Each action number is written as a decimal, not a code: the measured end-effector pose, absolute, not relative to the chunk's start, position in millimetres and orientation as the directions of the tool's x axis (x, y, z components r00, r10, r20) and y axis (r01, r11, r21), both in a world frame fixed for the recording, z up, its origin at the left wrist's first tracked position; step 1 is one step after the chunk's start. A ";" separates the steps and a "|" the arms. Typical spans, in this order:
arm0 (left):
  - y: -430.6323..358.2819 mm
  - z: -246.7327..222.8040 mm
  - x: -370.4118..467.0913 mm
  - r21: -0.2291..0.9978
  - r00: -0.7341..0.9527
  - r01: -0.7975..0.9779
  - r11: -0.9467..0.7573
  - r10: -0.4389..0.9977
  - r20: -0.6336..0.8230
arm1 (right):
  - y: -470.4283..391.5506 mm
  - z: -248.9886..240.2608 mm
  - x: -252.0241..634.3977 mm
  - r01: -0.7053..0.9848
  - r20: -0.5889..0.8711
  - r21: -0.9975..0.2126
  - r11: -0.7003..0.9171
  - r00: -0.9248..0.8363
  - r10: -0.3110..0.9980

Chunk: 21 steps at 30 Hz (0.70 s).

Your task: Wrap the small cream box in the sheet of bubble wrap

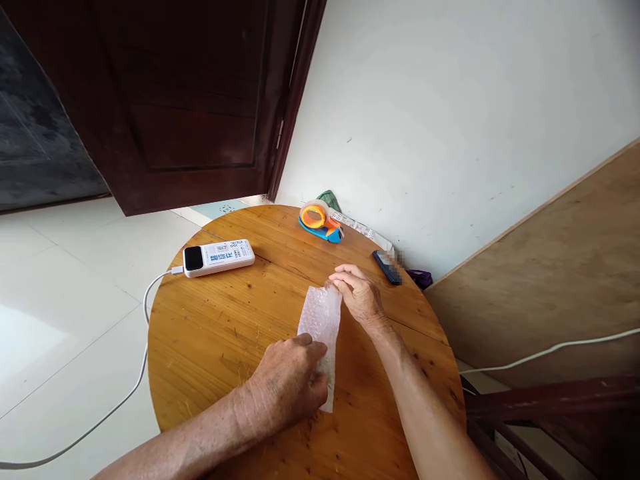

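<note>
A narrow piece of bubble wrap (320,313) lies lengthwise over the round wooden table, between my two hands. My left hand (293,377) is closed with curled fingers over its lower left side, hiding part of it. At the far right corner, my right hand (357,293) pinches the wrap's edge between thumb and fingers. A small brownish, see-through bit shows at those fingertips; whether it is tape I cannot tell. Whether anything is inside the wrap cannot be made out.
On the wooden table (225,320) stand a white power bank (220,257) with a plugged-in cable (147,360), an orange-and-blue tape dispenser (320,222), a printed paper strip (365,231) and a dark phone-like object (386,268). A white wall (450,120) and dark door (195,100) rise behind.
</note>
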<state>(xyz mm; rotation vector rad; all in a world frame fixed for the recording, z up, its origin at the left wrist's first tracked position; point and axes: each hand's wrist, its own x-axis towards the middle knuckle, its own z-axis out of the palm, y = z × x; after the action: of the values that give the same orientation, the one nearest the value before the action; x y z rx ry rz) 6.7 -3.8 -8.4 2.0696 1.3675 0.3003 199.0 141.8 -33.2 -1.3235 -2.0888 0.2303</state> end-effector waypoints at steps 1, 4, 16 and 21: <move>-3.9 -8.3 6.8 0.619 0.437 0.741 -0.261 0.887 -0.149 | 145.1 -31.4 197.9 0.735 0.455 -0.467 0.492 -0.278 0.846; -3.7 -9.5 7.0 0.628 0.438 0.734 -0.258 0.887 -0.146 | 153.4 -28.5 198.4 0.689 0.492 -0.550 0.472 -0.189 0.850; -3.9 -6.1 5.9 0.629 0.430 0.737 -0.245 0.889 -0.158 | 95.4 -12.1 212.3 0.645 -0.157 -0.764 0.000 -0.187 0.970; -2.9 -7.6 5.7 0.620 0.433 0.740 -0.261 0.890 -0.142 | 99.7 -32.4 189.0 0.555 -0.077 -0.831 0.023 -0.156 0.985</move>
<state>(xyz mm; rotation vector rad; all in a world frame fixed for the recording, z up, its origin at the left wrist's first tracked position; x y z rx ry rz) 5.7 -2.9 -7.6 2.0677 1.3663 0.3128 189.0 99.7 -32.4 -1.5686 -1.7619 1.0232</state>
